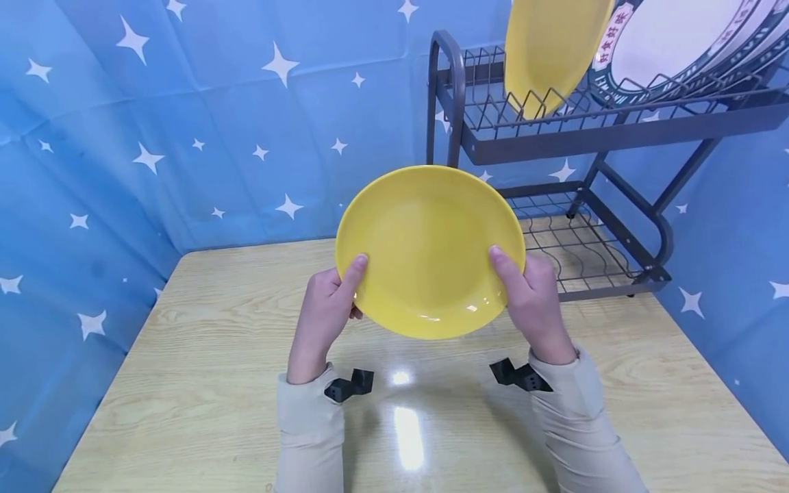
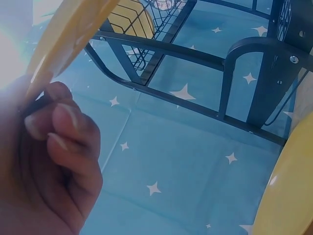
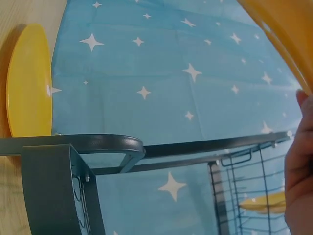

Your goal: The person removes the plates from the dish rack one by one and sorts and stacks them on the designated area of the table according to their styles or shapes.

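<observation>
Both hands hold up a yellow oval plate (image 1: 430, 250) in the head view, its inner face toward the head camera. My left hand (image 1: 327, 311) grips its lower left rim, thumb on the face and fingers behind. On the opposite side, my right hand (image 1: 535, 301) pinches the rim the same way. In the left wrist view, curled fingers (image 2: 73, 142) show under the plate's edge (image 2: 68, 41). Only part of my right hand (image 3: 301, 166) appears in the right wrist view, below the held plate's edge (image 3: 286, 34).
Behind the held plate stands a dark two-tier rack (image 1: 616, 140). Its upper tier bears an upright yellow plate (image 1: 551, 51) and several white plates with patterned dark rims (image 1: 678, 41). Another yellow plate (image 3: 29, 83) shows by the rack in the right wrist view. Blue star-patterned cloth (image 1: 216, 123) surrounds the wooden table (image 1: 185, 383).
</observation>
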Motion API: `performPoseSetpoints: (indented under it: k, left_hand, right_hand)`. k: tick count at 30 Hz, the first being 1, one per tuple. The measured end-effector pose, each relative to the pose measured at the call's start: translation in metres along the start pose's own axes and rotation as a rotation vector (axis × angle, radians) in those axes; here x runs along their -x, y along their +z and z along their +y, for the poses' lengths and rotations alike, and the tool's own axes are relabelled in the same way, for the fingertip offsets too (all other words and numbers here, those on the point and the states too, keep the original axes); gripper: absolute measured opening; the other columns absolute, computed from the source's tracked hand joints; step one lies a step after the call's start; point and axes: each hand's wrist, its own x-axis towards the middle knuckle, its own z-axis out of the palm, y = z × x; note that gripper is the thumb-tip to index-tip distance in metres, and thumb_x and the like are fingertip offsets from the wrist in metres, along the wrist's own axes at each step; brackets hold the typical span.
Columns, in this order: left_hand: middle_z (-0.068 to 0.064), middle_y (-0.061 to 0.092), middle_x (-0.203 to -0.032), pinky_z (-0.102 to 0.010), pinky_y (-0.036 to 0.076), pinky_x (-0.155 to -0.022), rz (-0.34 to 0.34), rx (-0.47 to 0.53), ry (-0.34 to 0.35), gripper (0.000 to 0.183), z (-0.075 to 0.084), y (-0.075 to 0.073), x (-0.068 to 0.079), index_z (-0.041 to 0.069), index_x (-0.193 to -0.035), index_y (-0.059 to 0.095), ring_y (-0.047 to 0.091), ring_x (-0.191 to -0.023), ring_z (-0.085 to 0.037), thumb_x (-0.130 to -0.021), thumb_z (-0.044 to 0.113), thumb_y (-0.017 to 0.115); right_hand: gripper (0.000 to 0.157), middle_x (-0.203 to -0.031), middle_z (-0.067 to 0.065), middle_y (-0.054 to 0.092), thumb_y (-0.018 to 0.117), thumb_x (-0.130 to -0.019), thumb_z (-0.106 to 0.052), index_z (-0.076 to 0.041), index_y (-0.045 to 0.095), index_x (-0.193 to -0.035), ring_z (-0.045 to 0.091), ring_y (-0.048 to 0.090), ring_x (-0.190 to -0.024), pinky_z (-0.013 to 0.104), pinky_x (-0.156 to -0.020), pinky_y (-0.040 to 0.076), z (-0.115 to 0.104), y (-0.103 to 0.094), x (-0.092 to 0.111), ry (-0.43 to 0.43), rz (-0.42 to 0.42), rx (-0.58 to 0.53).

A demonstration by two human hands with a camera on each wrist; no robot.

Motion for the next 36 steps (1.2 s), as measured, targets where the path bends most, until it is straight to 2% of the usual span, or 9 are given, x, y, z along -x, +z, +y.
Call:
performPoseSetpoints:
  k: [7,14,18,25,31,36]
  left_hand:
    - [-0.007,0.06,-0.062,-0.026,0.039,-0.039,0.012,-0.03,-0.02,0.041,0.003,-0.001,0.001,0.003,-0.076,0.063,0.046,-0.04,-0.022,-0.092,0.037,0.046]
    - [-0.007,0.054,-0.053,-0.026,0.036,-0.037,0.02,-0.049,-0.015,0.042,0.004,-0.003,0.002,0.002,-0.072,0.063,0.043,-0.038,-0.024,-0.092,0.034,0.047]
    - [-0.007,0.055,-0.054,-0.026,0.036,-0.037,0.041,-0.04,-0.032,0.041,0.002,-0.003,0.002,0.001,-0.073,0.064,0.043,-0.039,-0.025,-0.092,0.034,0.048]
    - [-0.008,0.059,-0.059,-0.028,0.036,-0.036,0.044,0.002,-0.034,0.045,-0.025,-0.004,-0.006,0.005,-0.074,0.066,0.044,-0.038,-0.024,-0.089,0.044,0.049]
    - [-0.008,0.059,-0.058,-0.03,0.037,-0.034,0.082,0.003,0.006,0.048,-0.032,-0.005,-0.008,0.008,-0.073,0.065,0.045,-0.038,-0.026,-0.087,0.05,0.048]
    - [-0.008,0.059,-0.058,-0.03,0.036,-0.033,0.102,-0.012,0.0,0.05,-0.034,-0.008,-0.008,0.008,-0.072,0.065,0.045,-0.038,-0.029,-0.086,0.052,0.047]
  right_hand:
    - [0.024,-0.067,0.007,0.063,0.048,-0.092,-0.014,0.003,0.06,-0.08,0.01,0.06,-0.051,0.022,-0.038,0.043,0.001,0.0,-0.001,0.019,0.02,0.081]
    - [0.023,-0.075,0.007,0.065,0.054,-0.09,-0.022,0.0,0.061,-0.093,0.011,0.061,-0.054,0.025,-0.038,0.045,0.003,0.001,-0.001,0.111,0.028,0.126]
    - [0.024,-0.076,0.006,0.065,0.056,-0.089,-0.024,-0.002,0.061,-0.097,0.01,0.062,-0.056,0.024,-0.04,0.046,0.006,0.002,-0.002,0.123,0.029,0.139]
    - [0.024,-0.077,0.005,0.065,0.057,-0.088,-0.025,-0.005,0.062,-0.1,0.011,0.061,-0.058,0.023,-0.042,0.047,0.009,0.002,-0.003,0.129,0.025,0.148]
    - [0.021,-0.072,0.004,0.062,0.057,-0.088,-0.024,-0.006,0.062,-0.098,0.013,0.058,-0.05,0.025,-0.039,0.045,0.01,0.001,-0.003,0.135,0.017,0.133]
    - [0.018,-0.063,0.005,0.057,0.055,-0.089,-0.019,-0.005,0.062,-0.097,0.016,0.05,-0.04,0.026,-0.036,0.043,0.003,0.001,-0.002,0.15,0.005,0.131]
